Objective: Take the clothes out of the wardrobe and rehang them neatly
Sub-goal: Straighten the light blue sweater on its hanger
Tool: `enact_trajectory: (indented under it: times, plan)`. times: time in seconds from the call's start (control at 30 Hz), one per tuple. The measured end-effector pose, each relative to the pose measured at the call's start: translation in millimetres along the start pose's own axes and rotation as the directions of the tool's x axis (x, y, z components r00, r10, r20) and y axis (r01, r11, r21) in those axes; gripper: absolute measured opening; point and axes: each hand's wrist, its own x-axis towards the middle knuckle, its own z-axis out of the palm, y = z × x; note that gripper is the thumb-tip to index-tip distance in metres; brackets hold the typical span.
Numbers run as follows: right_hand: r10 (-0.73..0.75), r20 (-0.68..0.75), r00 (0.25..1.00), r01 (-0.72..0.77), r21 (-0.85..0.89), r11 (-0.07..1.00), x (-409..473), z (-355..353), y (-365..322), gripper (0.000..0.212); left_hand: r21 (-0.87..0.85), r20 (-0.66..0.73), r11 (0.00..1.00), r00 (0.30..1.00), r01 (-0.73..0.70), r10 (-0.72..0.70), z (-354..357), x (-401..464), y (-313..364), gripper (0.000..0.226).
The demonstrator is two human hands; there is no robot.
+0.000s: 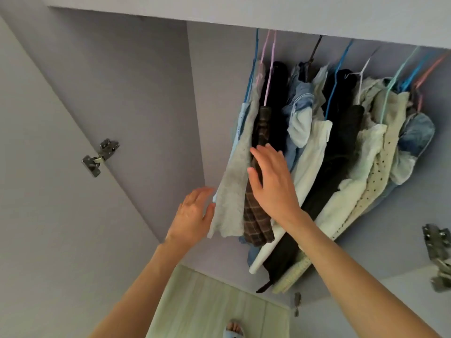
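Several garments hang on coloured hangers inside the open wardrobe [151, 93], bunched toward the right. At the left of the row are a grey garment [234, 181] and a brown plaid garment [258, 215]; further right hang black, denim [301, 98], white [314, 152] and dotted cream [380, 164] pieces. My right hand [273, 181] lies flat with straight fingers against the plaid garment, beside the grey one. My left hand [192, 213] is open, fingers extended, at the grey garment's left edge, holding nothing.
The wardrobe's left door stands open with a metal hinge [100, 157]; two more hinges [438, 254] sit on the right side. Pale wood floor [207, 303] and a foot in a blue slipper [233, 330] show below.
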Motion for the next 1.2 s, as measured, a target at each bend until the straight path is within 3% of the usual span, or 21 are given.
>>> enact_trajectory:
  times: [0.17, 0.37, 0.6, 0.8, 0.93, 1.2]
  plan:
    - [-0.105, 0.024, 0.994, 0.107, -0.102, 0.989, 52, 11, 17, 0.040, -0.077, -0.068, 0.997, 0.998, -0.008, 0.002, -9, 60, 23, 0.037]
    - [-0.053, 0.059, 0.997, 0.052, 0.009, 0.999, 51, 18, 39, 0.042, -0.160, -0.165, 0.984, 0.985, -0.082, 0.056, -19, 123, 45, 0.034]
    - [-0.016, 0.074, 0.997, 0.018, -0.024, 1.000, 42, 25, 60, 0.052, -0.221, -0.019, 0.972, 0.997, -0.076, 0.073, -10, 190, 73, 0.048]
    - [-0.071, 0.036, 0.997, 0.073, -0.070, 0.995, 44, 29, 65, 0.049, -0.301, -0.046, 0.954, 0.999, 0.001, -0.015, -12, 223, 72, 0.037]
    - [-0.097, -0.003, 0.995, 0.097, -0.063, 0.993, 46, 30, 66, 0.049, -0.392, -0.163, 0.920, 0.984, 0.007, -0.077, -9, 230, 79, 0.024]
    - [-0.110, -0.048, 0.993, 0.107, -0.068, 0.992, 47, 33, 73, 0.046, -0.407, -0.346, 0.908, 0.936, -0.093, -0.059, -33, 230, 76, 0.024]
